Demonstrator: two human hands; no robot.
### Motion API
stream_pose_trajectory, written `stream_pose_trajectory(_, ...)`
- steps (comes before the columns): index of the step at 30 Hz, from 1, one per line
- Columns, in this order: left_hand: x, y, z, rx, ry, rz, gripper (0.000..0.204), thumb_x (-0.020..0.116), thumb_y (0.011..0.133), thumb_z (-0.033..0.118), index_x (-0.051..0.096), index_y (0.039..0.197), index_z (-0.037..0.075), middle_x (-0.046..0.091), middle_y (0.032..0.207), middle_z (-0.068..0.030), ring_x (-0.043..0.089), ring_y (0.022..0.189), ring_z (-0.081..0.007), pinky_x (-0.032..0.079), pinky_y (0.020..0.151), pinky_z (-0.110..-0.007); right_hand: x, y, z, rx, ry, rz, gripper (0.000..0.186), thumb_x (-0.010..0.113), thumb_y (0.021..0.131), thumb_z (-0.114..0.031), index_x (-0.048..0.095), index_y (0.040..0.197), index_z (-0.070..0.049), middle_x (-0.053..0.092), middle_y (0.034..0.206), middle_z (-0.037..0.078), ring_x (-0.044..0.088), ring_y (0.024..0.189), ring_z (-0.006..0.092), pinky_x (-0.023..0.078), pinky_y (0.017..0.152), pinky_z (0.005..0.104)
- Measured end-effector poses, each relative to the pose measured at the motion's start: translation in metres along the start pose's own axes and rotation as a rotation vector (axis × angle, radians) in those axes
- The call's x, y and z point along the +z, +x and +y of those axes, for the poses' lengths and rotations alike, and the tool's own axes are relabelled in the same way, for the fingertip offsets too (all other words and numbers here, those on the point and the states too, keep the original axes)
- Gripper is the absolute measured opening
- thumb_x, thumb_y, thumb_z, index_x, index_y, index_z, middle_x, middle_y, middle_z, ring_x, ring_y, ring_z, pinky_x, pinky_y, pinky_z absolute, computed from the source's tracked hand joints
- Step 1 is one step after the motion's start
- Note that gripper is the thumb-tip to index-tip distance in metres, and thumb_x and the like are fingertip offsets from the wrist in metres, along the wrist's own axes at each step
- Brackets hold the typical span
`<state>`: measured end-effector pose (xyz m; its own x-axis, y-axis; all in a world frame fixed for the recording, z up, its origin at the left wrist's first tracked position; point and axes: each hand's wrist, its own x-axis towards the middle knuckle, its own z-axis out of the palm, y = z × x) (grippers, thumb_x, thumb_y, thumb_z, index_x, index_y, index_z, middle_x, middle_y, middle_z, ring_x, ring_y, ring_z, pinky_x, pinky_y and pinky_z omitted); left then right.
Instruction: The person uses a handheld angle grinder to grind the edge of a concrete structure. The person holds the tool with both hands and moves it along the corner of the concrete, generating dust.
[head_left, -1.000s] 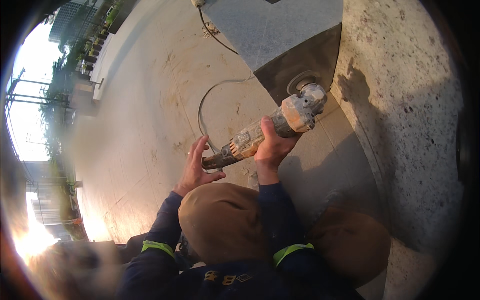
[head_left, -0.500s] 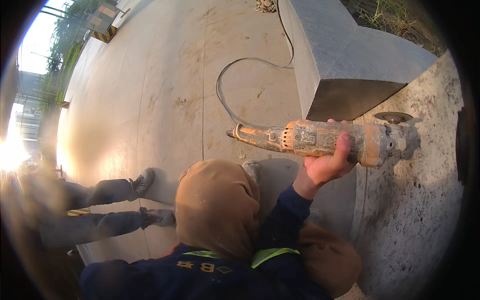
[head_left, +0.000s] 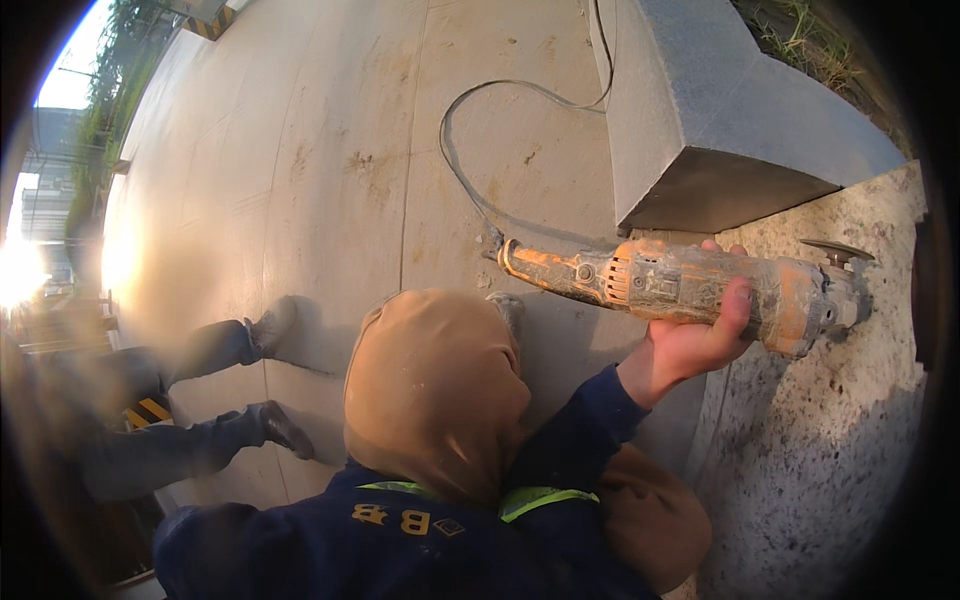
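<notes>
My right hand [head_left: 695, 350] is wrapped from below around the body of a dusty orange and grey angle grinder [head_left: 690, 290], thumb on the near side and fingertips showing over the far side. The grinder lies crosswise, its handle and cord toward the left. At its right end a thin round disc [head_left: 838, 249] is close over a rough, speckled concrete surface [head_left: 800, 430]; I cannot tell whether they touch. My left hand is out of sight.
A grey concrete block [head_left: 740, 120] stands beyond the grinder. A power cord [head_left: 445, 130] loops across the paved ground [head_left: 330, 200]. My brown-trousered knee [head_left: 430, 390] is in front. At left stands another person in jeans [head_left: 190, 450]. Striped barriers [head_left: 208, 24] are farther off.
The grinder and my right hand have shifted right in the picture, and the concrete block has too. The view has moved somewhat. The other person's feet have changed position.
</notes>
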<state>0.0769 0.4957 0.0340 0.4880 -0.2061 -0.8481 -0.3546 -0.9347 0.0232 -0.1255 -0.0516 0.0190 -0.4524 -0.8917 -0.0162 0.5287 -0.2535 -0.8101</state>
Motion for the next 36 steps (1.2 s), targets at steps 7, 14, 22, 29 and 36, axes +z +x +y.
stream_pose_trajectory(7, -0.005, -0.017, -0.015, -0.031, 0.02, -0.044, 0.034, 0.068, 0.087, 0.012, 0.06, 0.119, 0.002, 0.067, 0.107, -0.0194, 0.065, 0.103, -0.0313, 0.05, 0.087, -0.038, -0.001, -0.004, -0.003, 0.006, -0.021, -0.028, 0.069, 0.07, 0.076, -0.032, 0.047, 0.126, 0.011, 0.055, 0.114, 0.023, 0.062, 0.098, 0.0336, 0.056, 0.081, 0.0457)
stream_pose_trajectory(14, -0.036, 0.008, -0.016, 0.103, 0.086, -0.216, 0.035, 0.067, 0.087, 0.012, 0.06, 0.12, 0.002, 0.067, 0.108, -0.0193, 0.065, 0.104, -0.031, 0.05, 0.087, -0.038, 0.008, 0.003, -0.025, -0.125, -0.083, -0.022, 0.06, 0.062, 0.084, -0.034, 0.05, 0.123, 0.01, 0.058, 0.109, 0.022, 0.061, 0.1, 0.0327, 0.053, 0.086, 0.0458)
stream_pose_trajectory(22, -0.048, 0.099, -0.02, 0.553, -0.002, -0.579, 0.066, 0.069, 0.089, 0.024, 0.039, 0.144, 0.002, 0.056, 0.135, -0.0182, 0.053, 0.124, -0.0275, 0.041, 0.104, -0.037, 0.004, 0.027, -0.056, -0.143, -0.115, -0.051, 0.056, 0.055, 0.09, -0.035, 0.049, 0.126, 0.009, 0.057, 0.119, 0.025, 0.059, 0.111, 0.0349, 0.05, 0.095, 0.0508)
stream_pose_trajectory(29, -0.073, 0.157, -0.017, 0.513, -0.188, -0.901, 0.055, 0.067, 0.088, 0.018, 0.047, 0.136, 0.0, 0.063, 0.124, -0.0155, 0.06, 0.111, -0.0236, 0.047, 0.094, -0.035, 0.027, 0.028, -0.083, -0.277, -0.264, -0.063, 0.06, 0.054, 0.091, -0.033, 0.045, 0.129, 0.012, 0.056, 0.123, 0.03, 0.056, 0.117, 0.0401, 0.046, 0.1, 0.0557)
stream_pose_trajectory(36, -0.073, 0.212, -0.027, 0.142, -0.279, -1.187, 0.058, 0.065, 0.088, 0.017, 0.044, 0.14, 0.0, 0.063, 0.123, -0.0127, 0.061, 0.107, -0.0186, 0.049, 0.091, -0.034, 0.063, 0.019, -0.093, -0.318, -0.339, -0.053, 0.068, 0.057, 0.088, -0.032, 0.038, 0.136, 0.013, 0.052, 0.126, 0.03, 0.056, 0.118, 0.0408, 0.045, 0.103, 0.0569)
